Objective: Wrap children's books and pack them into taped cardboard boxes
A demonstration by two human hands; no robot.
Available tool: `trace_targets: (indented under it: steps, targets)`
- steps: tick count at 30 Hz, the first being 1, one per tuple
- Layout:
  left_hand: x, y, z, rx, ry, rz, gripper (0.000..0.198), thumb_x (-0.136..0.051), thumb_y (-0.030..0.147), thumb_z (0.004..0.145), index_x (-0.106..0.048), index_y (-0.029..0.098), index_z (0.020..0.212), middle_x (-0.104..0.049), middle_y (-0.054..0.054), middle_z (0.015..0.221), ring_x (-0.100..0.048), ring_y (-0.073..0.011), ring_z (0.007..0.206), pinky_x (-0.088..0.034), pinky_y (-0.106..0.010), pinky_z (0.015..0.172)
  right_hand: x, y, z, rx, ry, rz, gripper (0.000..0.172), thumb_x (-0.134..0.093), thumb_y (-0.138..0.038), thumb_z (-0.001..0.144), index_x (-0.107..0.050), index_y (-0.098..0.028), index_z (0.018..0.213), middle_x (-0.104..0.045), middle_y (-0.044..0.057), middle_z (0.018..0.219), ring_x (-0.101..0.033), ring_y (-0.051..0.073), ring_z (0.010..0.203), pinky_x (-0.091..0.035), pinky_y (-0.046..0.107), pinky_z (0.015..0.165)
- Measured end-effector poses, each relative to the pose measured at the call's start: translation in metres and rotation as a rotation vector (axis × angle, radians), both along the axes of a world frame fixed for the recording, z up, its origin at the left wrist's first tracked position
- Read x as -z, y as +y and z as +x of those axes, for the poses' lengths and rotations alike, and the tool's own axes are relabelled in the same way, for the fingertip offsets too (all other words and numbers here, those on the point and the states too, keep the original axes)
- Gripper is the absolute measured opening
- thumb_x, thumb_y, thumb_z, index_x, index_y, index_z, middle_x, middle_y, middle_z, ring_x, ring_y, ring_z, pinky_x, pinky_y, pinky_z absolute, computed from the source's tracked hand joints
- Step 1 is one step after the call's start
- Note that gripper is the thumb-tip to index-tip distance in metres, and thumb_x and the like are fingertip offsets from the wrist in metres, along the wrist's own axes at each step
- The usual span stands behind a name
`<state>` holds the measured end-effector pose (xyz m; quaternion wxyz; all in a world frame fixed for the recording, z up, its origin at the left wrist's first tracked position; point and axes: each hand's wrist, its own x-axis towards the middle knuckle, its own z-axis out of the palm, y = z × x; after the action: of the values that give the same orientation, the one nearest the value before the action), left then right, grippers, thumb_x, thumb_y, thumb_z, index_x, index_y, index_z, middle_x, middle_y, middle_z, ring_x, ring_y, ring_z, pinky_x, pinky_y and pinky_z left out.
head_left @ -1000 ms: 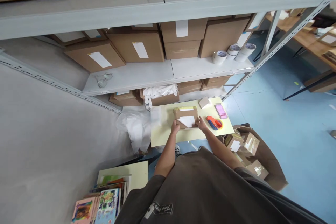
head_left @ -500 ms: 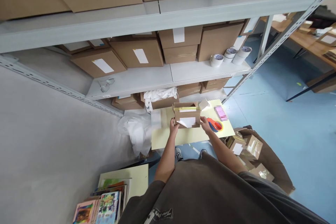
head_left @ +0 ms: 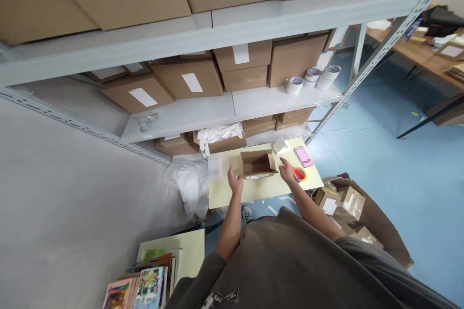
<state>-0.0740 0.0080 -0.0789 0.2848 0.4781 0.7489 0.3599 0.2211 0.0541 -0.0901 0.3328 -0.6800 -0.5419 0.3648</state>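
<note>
Left hand (head_left: 235, 184) is letting go, fingers spread, leaving the box (head_left: 255, 163) flipped open-side up; right hand (head_left: 286, 172), grip unclear, is drifting right toward the tape gun (head_left: 299, 173).

Matt brown cardboard box (head_left: 255, 163) on a smooth pale-yellow tabletop (head_left: 232, 193).

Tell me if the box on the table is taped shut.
No, the box on the table has its flaps spread open, and its brown inside shows from above.
</note>
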Motion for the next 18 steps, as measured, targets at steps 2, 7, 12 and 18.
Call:
trace_targets:
  steps: [2, 7, 12, 18]
  targets:
    - [-0.012, 0.017, 0.002, 0.034, 0.037, 0.072, 0.060, -0.056, 0.017, 0.094, -0.055, 0.023, 0.154, -0.058, -0.012, 0.157, -0.053, -0.0245, 0.148, -0.044, -0.037, 0.123, -0.009, 0.014, -0.016, -0.076, 0.043, 0.073, 0.063, -0.051, -0.023, 0.084, -0.067, -0.022, 0.145, -0.071, 0.013, 0.142, -0.070, 0.030, 0.121, -0.060, 0.047, 0.105]
    - [-0.029, 0.059, 0.012, 0.463, 0.242, -0.129, 0.044, -0.067, 0.030, 0.095, -0.072, 0.021, 0.137, -0.052, -0.012, 0.164, -0.035, -0.0313, 0.161, -0.027, -0.045, 0.134, -0.020, 0.042, -0.065, -0.476, -0.059, 0.159, 0.053, -0.056, -0.014, 0.085, -0.075, -0.022, 0.134, -0.075, 0.013, 0.131, -0.066, 0.031, 0.129, -0.052, 0.054, 0.117]
    - [-0.019, 0.060, -0.004, 0.646, 0.298, -0.521, 0.108, -0.098, 0.054, 0.063, -0.056, 0.018, 0.156, -0.005, -0.018, 0.183, 0.008, -0.0406, 0.168, -0.022, -0.052, 0.134, -0.015, 0.044, -0.057, -0.625, -0.390, 0.048, 0.067, -0.075, -0.022, 0.082, -0.068, -0.021, 0.148, -0.054, 0.018, 0.162, -0.034, 0.042, 0.159, -0.029, 0.062, 0.130]
    - [0.011, 0.041, 0.005, 0.508, 0.171, -0.437, 0.068, -0.105, 0.040, 0.056, -0.071, 0.016, 0.111, 0.004, -0.019, 0.182, -0.002, -0.0361, 0.169, -0.030, -0.045, 0.130, 0.002, 0.037, -0.020, -0.537, -0.407, -0.095, 0.106, -0.095, -0.040, 0.066, -0.051, -0.024, 0.161, -0.012, 0.017, 0.182, -0.018, 0.046, 0.163, -0.027, 0.060, 0.128]
